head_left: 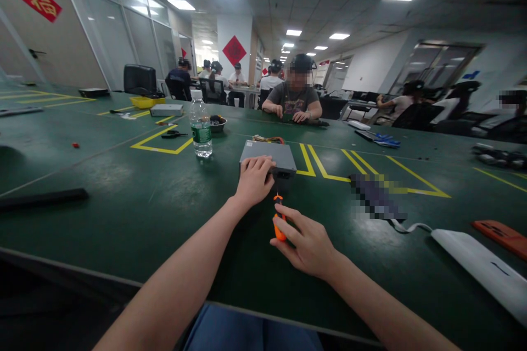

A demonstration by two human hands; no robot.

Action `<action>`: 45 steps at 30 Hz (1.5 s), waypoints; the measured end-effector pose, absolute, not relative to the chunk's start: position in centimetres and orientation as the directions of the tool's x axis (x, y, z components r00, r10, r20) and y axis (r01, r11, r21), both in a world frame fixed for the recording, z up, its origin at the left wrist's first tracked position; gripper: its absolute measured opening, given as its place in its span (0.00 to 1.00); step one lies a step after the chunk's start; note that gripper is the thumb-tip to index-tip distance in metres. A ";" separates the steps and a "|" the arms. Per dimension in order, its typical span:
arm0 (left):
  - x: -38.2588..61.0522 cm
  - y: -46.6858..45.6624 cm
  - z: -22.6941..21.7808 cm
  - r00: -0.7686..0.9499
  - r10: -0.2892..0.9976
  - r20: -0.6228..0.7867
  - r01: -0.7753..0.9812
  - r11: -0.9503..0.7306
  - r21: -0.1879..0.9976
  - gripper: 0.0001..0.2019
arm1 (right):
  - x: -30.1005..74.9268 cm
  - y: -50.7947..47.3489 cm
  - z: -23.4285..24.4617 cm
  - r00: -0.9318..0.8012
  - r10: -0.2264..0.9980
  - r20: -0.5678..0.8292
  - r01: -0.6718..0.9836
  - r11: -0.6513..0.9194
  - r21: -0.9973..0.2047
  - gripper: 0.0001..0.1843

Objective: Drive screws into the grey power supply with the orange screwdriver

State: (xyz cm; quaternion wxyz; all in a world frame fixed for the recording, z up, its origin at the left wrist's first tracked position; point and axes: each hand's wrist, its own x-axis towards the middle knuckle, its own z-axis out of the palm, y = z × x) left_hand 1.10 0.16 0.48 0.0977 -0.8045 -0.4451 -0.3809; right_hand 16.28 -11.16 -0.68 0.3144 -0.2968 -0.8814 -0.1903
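A grey metal computer power supply (269,154) sits on the green table in front of me, a bundle of coloured wires showing behind it. My left hand (255,178) grips its near left side, fingers bent over the top and thumb at the front face. Between the thumb and fingers of my right hand (302,238) is an orange and black screwdriver (280,225). Its thin tip points away from me, just short of the power supply's front face. Whether the tip touches anything there, I cannot tell.
Left of the power supply stands a water bottle (200,126), with a metal bowl (218,123) behind it. To the right lie a white power bank (481,269) with a cable and an orange phone (502,236). A co-worker (294,96) sits across the table (164,230).
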 end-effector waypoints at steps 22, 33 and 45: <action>1.2 0.2 0.4 0.297 0.647 0.702 0.800 -0.570 0.188 0.10 | 15.8 -11.1 -0.3 -0.658 0.418 0.627 0.636 0.754 0.164 0.18; 1.2 0.2 0.4 0.293 0.656 0.695 0.800 -0.567 0.198 0.11 | 16.6 -11.6 -0.4 -0.578 0.475 0.663 0.693 0.715 0.091 0.15; 1.2 0.3 0.4 0.295 0.651 0.699 0.794 -0.574 0.200 0.10 | 17.0 -10.7 -0.6 -0.463 0.395 0.793 0.665 0.746 0.017 0.16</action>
